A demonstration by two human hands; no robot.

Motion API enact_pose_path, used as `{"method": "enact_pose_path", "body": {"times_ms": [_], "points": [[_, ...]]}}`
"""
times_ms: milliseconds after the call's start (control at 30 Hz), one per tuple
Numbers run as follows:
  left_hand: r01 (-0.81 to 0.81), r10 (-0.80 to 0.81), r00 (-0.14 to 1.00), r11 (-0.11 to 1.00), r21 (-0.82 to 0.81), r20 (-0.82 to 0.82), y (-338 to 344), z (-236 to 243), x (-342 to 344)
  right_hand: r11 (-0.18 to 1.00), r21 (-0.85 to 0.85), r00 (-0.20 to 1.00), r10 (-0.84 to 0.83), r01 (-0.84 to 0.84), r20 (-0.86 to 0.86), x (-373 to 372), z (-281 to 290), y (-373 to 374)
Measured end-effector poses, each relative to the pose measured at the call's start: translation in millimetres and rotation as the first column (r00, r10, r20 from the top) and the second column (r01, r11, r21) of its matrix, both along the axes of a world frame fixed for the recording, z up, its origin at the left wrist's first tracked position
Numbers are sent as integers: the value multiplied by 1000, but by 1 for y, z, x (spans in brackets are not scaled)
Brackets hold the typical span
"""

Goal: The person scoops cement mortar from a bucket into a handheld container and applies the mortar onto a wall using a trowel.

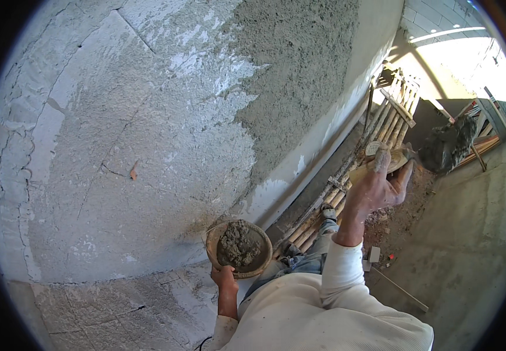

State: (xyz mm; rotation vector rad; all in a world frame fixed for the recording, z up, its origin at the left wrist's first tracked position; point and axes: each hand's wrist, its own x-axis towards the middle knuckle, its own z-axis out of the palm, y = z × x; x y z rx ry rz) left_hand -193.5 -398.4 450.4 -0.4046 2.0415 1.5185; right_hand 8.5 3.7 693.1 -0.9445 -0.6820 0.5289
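Observation:
My left hand (225, 278) grips the near rim of a round, shallow bowl (266, 264) at waist height, close to the wall. A heap of wet grey mortar (239, 243) sits inside it. My right hand (377, 190) is raised out to the right, its fingers closed round the handle of a trowel. Dark and somewhat smeared, the trowel's blade (448, 146) points away to the right; part of the handle is hidden by my fingers. Ahead stands the wall, with fresh dark mortar (299, 76) on its upper right and a paler, rough surface (136, 158) to the left.
Wooden poles (396, 111) form a narrow platform along the wall's foot, with my shoe (328, 211) on it. Rubble (402, 216) lies on the floor below. Planks and poles (486, 126) lean at the far right, before a grey wall (475, 234). A thin stick (402, 291) lies nearby.

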Motion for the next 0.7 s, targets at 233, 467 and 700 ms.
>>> {"method": "enact_pose_path", "body": {"times_ms": [233,467,700], "points": [[-191,192,981,981,30,-31,-28,17,23,736,-109,661,655,-669,367,-188,-16,-63],[-101,101,995,994,32,2,-2,-7,47,165,-787,-446,746,-595,494,-47,-141,-158],[312,-328,938,939,-145,-110,64,-17,65,-17,-905,-596,758,-424,265,20,-253,-138]]}}
